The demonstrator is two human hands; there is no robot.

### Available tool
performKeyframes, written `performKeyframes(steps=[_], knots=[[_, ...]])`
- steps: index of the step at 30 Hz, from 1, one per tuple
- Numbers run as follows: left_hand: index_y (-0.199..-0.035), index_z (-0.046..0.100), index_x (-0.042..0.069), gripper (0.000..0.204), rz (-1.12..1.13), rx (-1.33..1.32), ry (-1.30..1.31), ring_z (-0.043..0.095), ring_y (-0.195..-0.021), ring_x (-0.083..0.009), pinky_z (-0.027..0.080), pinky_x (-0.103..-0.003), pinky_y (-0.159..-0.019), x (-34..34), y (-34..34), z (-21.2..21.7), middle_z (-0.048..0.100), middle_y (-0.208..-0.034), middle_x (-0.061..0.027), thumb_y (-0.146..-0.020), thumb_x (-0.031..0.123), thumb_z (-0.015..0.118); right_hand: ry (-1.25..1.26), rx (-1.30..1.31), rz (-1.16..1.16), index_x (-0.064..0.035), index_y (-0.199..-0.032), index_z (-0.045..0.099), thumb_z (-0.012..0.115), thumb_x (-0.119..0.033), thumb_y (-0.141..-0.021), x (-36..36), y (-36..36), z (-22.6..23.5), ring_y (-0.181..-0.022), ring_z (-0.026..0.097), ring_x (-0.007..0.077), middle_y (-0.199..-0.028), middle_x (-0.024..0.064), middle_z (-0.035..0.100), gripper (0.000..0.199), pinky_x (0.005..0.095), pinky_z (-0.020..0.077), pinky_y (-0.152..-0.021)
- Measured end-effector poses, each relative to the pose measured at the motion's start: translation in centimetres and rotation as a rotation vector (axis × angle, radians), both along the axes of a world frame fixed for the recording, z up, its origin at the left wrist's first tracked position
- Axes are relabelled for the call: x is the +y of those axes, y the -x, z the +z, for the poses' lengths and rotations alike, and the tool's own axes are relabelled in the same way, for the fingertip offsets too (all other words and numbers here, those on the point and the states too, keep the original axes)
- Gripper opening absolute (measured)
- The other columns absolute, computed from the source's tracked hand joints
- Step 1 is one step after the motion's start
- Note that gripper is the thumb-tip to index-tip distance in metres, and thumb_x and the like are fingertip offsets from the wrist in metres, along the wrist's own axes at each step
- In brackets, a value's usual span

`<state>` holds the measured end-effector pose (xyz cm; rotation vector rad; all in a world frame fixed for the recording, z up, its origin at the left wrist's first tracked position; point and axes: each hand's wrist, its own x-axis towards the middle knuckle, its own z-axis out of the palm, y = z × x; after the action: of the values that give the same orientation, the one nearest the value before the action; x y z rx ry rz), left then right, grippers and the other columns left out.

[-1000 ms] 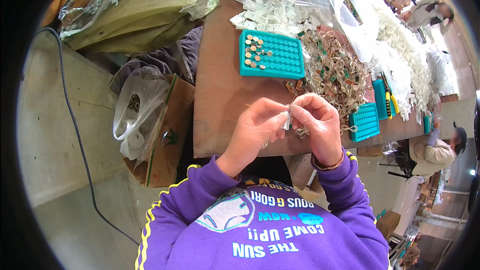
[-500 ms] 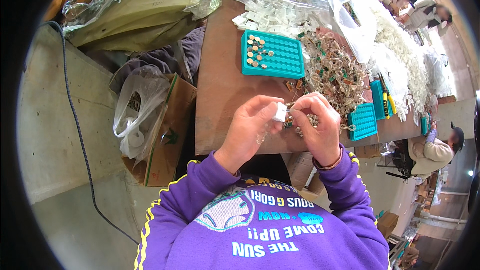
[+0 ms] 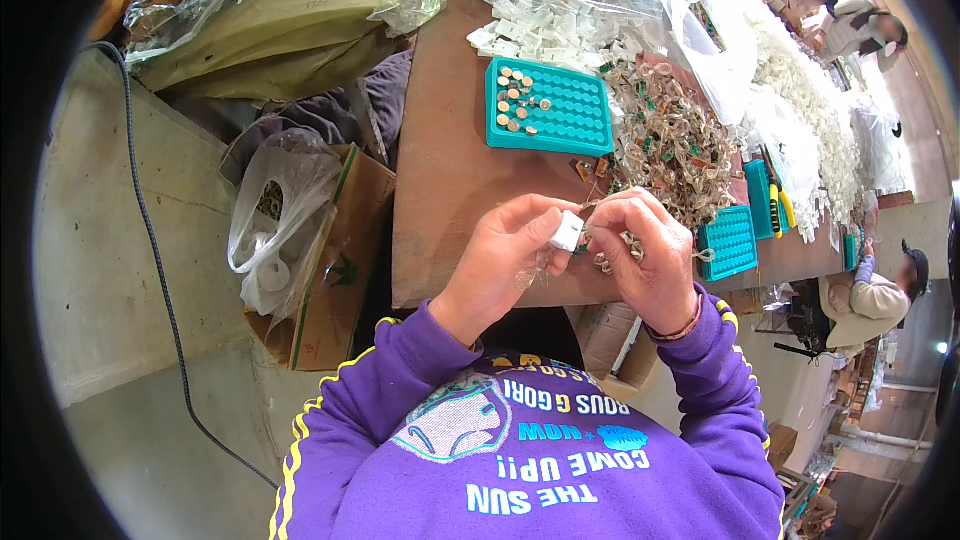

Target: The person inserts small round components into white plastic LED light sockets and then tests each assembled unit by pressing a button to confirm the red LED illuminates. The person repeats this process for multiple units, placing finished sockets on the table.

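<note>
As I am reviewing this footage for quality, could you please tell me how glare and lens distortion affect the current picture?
Head view: glare bleaches the clear plastic sheeting at upper right; head view: the white piece in the left hand looks bright, its fine detail too small to tell; head view: the corners round off into black, and the co-worker at right appears tilted nearly sideways.

Forearms (image 3: 415,365) angled inward and fingers (image 3: 622,212) bent, both hands (image 3: 503,252) (image 3: 645,255) pinch near each other.

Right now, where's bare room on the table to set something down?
Bare: brown tabletop between the teal tray of discs and its left edge, down to the left hand. Crowded: tangled small parts right of the tray, white pieces beyond it.
</note>
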<state>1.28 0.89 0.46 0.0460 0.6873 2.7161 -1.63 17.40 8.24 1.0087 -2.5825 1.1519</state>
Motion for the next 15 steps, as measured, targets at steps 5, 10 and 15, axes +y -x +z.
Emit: performKeyframes(steps=[5,10,15], knots=[[-0.112,0.063,-0.002,0.024,0.028,0.015,0.013,0.058,-0.076,-0.0112,0.048,-0.025,-0.068,0.2,0.0,0.0,0.066,-0.092,-0.0064,-0.097,0.016,0.059,-0.048,0.008,0.028,-0.0015,-0.086,0.058,0.065,0.005,-0.079,0.2,0.0,0.4,-0.072,0.063,0.0293,-0.082,0.0120,0.060,0.012,0.0344,0.0507,-0.061],[-0.109,0.064,-0.001,0.020,0.077,0.031,0.131,0.059,-0.080,-0.0103,0.049,-0.026,-0.070,0.5,0.0,-0.1,0.066,-0.093,-0.0050,-0.095,0.013,0.061,-0.145,0.068,0.051,-0.0026,-0.087,0.058,0.065,0.004,-0.080,0.3,0.1,0.9,-0.073,0.063,0.0310,-0.084,0.0124,0.059,0.012,0.0357,0.0508,-0.060],[-0.108,0.064,-0.001,0.020,0.074,0.047,0.185,0.059,-0.079,-0.0105,0.049,-0.025,-0.070,0.6,-0.1,-0.1,0.066,-0.092,-0.0052,-0.095,0.013,0.062,-0.223,0.097,0.130,-0.0026,-0.089,0.057,0.063,0.004,-0.080,0.6,0.2,1.4,-0.070,0.062,0.0316,-0.084,0.0123,0.057,0.013,0.0369,0.0502,-0.059]])
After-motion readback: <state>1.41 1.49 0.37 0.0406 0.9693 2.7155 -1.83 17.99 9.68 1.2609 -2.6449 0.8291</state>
